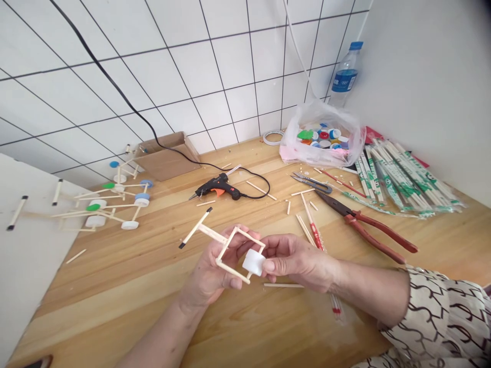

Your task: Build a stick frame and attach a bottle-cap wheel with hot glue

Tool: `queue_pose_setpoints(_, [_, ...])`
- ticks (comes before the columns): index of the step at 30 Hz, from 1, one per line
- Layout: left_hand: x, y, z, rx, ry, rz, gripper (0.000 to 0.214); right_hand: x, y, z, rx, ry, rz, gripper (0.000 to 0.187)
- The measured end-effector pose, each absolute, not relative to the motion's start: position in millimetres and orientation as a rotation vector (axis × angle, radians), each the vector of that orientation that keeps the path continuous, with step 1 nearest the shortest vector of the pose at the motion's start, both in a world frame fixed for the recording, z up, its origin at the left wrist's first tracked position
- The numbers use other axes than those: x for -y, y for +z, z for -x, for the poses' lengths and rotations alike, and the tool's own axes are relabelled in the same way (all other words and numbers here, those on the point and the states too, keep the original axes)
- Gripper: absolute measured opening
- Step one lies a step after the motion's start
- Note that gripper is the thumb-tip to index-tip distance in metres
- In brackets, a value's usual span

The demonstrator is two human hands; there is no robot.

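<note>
My left hand (215, 273) is closed around a small frame of glued wooden sticks (226, 245), held over the wooden table (126, 286). One long stick with a dark tip juts out to the upper left. My right hand (291, 258) pinches a white bottle cap (253, 262) against the frame's lower right corner. Both hands sit near the middle of the view, close to the table's front.
A black and orange glue gun (218, 188) lies behind the hands, its cord running up the tiled wall. Red-handled pliers (364, 225), scissors (311, 182), loose sticks, packs of chopsticks (402, 179), a bag of caps (320, 135) and a water bottle (345, 74) are at right. Finished stick-and-cap models (115, 204) and a cardboard box (164, 156) stand at left.
</note>
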State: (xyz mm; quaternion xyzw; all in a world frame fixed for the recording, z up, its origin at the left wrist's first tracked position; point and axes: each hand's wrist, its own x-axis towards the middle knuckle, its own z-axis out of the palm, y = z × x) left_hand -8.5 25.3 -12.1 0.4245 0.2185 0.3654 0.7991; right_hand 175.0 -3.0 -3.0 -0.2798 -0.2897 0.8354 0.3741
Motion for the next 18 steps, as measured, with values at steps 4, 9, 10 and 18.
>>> queue_pose_setpoints(4, [-25.8, -10.2, 7.9, -0.484, 0.799, -0.929, 0.063, 3.9, -2.8, -175.0, 0.753, 2.150, 0.731, 0.036])
queue_pose_setpoints(9, [-24.3, -11.0, 7.3, -0.485, 0.798, -0.916, 0.066, 4.8, -2.9, -174.9, 0.767, 2.167, 0.696, 0.035])
queue_pose_setpoints(10, [-23.9, -11.4, 7.2, -0.478, 0.792, -0.913, 0.066, 5.0, -2.7, -174.9, 0.766, 2.172, 0.692, 0.035])
queue_pose_setpoints(18, [-22.4, -11.0, 5.6, -0.460, 0.750, -0.923, 0.065, 6.5, -2.5, -174.1, 0.754, 2.209, 0.651, 0.033])
